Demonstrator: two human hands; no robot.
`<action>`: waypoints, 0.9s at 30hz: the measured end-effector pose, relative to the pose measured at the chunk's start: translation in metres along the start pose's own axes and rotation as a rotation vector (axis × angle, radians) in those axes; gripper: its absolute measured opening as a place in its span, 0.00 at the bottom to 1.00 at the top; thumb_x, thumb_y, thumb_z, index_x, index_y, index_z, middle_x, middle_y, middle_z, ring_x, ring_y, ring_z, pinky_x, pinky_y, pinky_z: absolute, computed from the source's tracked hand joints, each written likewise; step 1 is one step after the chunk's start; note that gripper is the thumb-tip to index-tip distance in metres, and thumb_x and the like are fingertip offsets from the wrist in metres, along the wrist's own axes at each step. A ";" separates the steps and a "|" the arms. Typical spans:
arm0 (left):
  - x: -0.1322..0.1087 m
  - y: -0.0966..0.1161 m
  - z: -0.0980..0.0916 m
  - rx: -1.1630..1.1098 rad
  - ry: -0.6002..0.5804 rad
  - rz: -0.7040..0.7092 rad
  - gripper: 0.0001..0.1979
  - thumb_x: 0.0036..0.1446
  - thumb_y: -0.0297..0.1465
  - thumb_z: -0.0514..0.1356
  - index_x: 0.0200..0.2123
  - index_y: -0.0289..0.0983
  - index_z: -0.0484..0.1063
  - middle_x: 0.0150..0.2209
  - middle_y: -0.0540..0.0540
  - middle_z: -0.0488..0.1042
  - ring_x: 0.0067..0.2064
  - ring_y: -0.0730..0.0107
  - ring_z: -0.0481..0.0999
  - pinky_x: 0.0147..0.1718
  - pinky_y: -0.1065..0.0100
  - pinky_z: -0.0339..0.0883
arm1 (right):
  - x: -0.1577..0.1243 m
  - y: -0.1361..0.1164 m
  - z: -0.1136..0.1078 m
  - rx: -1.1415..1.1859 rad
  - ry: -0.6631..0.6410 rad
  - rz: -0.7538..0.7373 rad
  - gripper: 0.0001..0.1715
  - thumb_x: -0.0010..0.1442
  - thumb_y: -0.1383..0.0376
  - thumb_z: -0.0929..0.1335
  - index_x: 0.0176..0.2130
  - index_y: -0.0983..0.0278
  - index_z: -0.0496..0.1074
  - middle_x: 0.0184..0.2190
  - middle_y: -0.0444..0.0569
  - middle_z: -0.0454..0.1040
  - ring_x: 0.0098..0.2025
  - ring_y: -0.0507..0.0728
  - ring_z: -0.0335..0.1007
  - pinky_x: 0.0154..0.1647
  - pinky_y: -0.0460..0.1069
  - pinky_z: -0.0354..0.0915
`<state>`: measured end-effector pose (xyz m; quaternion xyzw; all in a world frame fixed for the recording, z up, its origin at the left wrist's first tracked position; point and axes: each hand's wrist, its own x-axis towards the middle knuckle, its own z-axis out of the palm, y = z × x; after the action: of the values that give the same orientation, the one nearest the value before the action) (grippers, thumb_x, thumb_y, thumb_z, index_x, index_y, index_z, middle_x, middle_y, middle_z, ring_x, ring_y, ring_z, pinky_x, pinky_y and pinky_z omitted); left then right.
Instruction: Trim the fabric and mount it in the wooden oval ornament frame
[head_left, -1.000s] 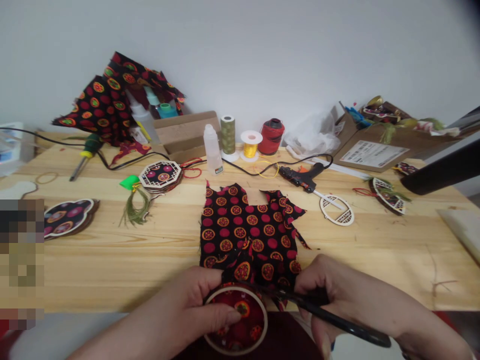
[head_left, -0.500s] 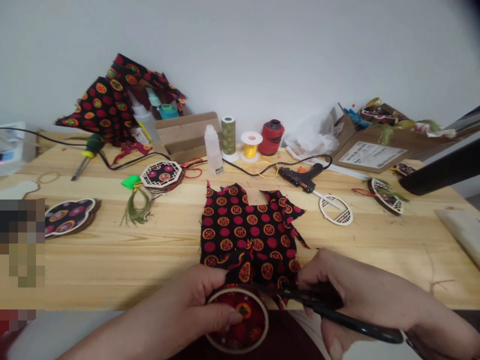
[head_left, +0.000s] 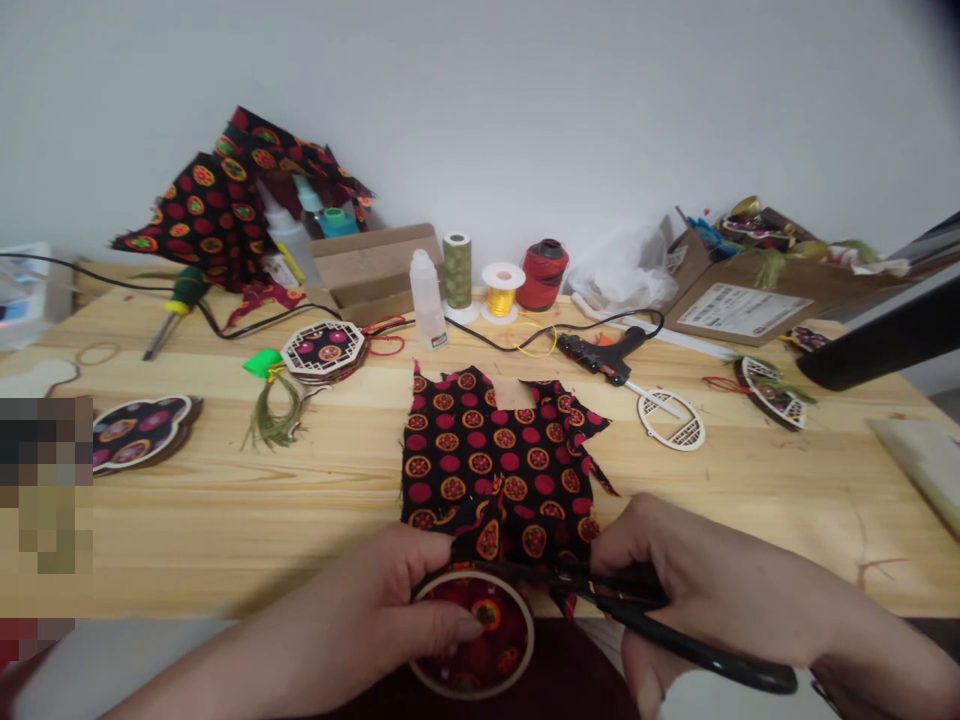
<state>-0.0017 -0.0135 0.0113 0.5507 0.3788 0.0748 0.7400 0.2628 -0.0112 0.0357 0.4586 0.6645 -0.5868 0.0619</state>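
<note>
My left hand (head_left: 409, 590) grips a round hoop (head_left: 525, 650) with a pale rim, its face covered in dark red and black patterned fabric. The thumb presses on that face. A pair of black-handled scissors (head_left: 697, 645) is in my right hand (head_left: 675, 590), its blades at the hoop's upper edge. Those blades meet the black fabric (head_left: 487, 440) with red and orange circles, which lies on the table and runs up to the hoop. Folds of cloth partly hide the blade tips.
Behind the fabric stand a clear bottle (head_left: 427, 300), a green thread spool (head_left: 457, 270), a yellow spool (head_left: 501, 292) and a red one (head_left: 545, 275). A glue gun (head_left: 607, 355) lies by an oval wooden frame (head_left: 643, 410). Farther right is a cardboard box (head_left: 742, 300); a screwdriver (head_left: 176, 310) lies left.
The scissors and my right hand have shifted slightly left, with the handles closer together. The hoop in my left hand has moved a little up and left.
</note>
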 end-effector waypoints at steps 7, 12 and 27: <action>0.001 -0.001 0.000 0.048 0.016 -0.026 0.12 0.56 0.28 0.61 0.42 0.44 0.79 0.36 0.56 0.82 0.40 0.64 0.77 0.39 0.70 0.67 | -0.001 -0.002 0.001 0.058 0.010 0.007 0.10 0.50 0.63 0.71 0.22 0.67 0.75 0.15 0.38 0.57 0.19 0.45 0.49 0.18 0.41 0.47; 0.000 0.000 -0.001 0.027 -0.019 -0.017 0.13 0.55 0.26 0.60 0.42 0.44 0.79 0.36 0.56 0.81 0.40 0.66 0.76 0.39 0.71 0.66 | 0.000 -0.001 0.003 0.092 -0.001 0.044 0.13 0.49 0.59 0.73 0.23 0.66 0.76 0.15 0.36 0.53 0.19 0.45 0.44 0.17 0.41 0.46; -0.001 0.004 0.001 0.053 0.001 -0.013 0.15 0.52 0.24 0.60 0.43 0.42 0.77 0.38 0.53 0.80 0.43 0.61 0.76 0.39 0.67 0.67 | 0.001 0.008 0.002 0.125 -0.114 0.175 0.13 0.47 0.62 0.73 0.23 0.67 0.68 0.18 0.40 0.67 0.20 0.47 0.62 0.16 0.39 0.54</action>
<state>-0.0003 -0.0137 0.0153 0.5675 0.3845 0.0601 0.7256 0.2663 -0.0131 0.0288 0.4838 0.5796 -0.6443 0.1219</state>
